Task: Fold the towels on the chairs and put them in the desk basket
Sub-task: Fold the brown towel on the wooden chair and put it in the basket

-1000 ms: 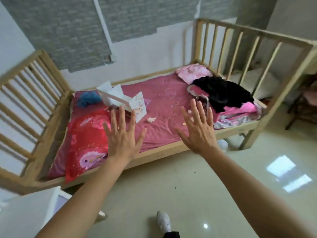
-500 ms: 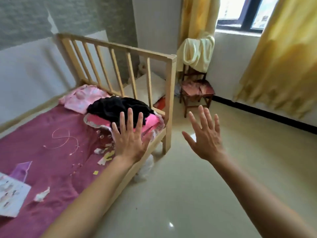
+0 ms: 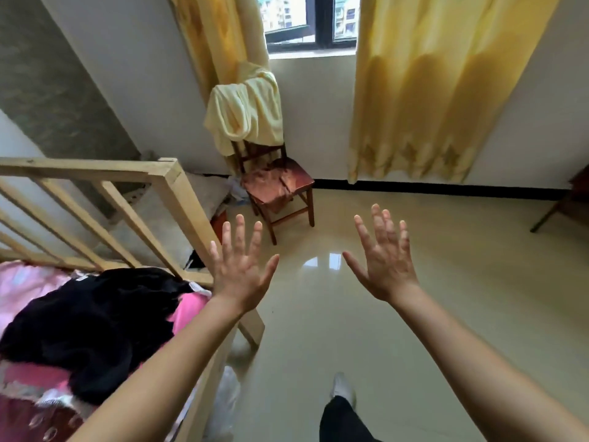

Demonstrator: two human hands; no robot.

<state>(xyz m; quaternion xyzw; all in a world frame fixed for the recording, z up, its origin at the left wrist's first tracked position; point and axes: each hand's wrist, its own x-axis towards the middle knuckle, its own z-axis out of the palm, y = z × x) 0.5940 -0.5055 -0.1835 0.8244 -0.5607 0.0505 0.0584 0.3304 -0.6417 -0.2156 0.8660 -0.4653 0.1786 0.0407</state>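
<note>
A pale yellow towel (image 3: pixel 245 114) hangs over the backrest of a dark wooden chair (image 3: pixel 287 199) in the corner below the window. A reddish cloth (image 3: pixel 271 183) lies on the chair's seat. My left hand (image 3: pixel 240 266) and my right hand (image 3: pixel 384 258) are raised in front of me with fingers spread, empty, well short of the chair. No basket or desk is in view.
A wooden bed frame (image 3: pixel 172 193) with a black garment (image 3: pixel 95 317) and pink bedding stands at the left. Yellow curtains (image 3: pixel 439 84) hang beside the window. Glossy tiled floor (image 3: pixel 414 314) lies between me and the chair. Another furniture leg (image 3: pixel 551 212) shows at the far right.
My view has swung right from the bed toward the window corner, and the chair with the yellow towel is now closer and centred. Both hands stay raised, spread and empty.
</note>
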